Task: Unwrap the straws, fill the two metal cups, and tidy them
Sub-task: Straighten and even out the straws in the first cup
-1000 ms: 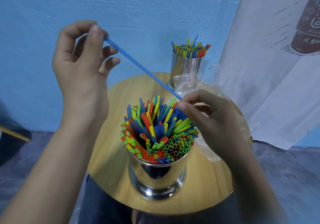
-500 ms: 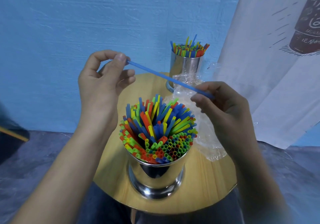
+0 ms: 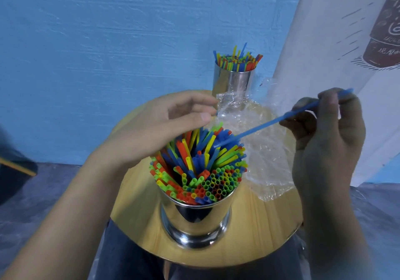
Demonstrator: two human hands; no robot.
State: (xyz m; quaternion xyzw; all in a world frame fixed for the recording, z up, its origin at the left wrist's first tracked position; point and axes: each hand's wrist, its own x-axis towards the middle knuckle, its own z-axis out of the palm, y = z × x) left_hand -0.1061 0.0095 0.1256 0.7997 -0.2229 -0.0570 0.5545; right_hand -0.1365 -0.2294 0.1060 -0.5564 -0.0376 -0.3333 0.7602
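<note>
**Feeding one straw into near cup**

The blue straw [image 3: 270, 124] is going tip-down into the near cup [image 3: 195, 217]'s bundle. Right hand [image 3: 324, 137] is pinching its top end, steering. Left hand [image 3: 160, 128] is hovering loose-fingered and empty, possibly steadying the bundle. Wrap [image 3: 266, 160] is lying beside it.

Right hand [image 3: 329, 141] pinches a blue straw [image 3: 270, 124], its lower end among the near metal cup's [image 3: 194, 219] straws at the tabletop's [image 3: 259, 236] near edge. Left hand [image 3: 155, 132] hovers relaxed above.
</note>
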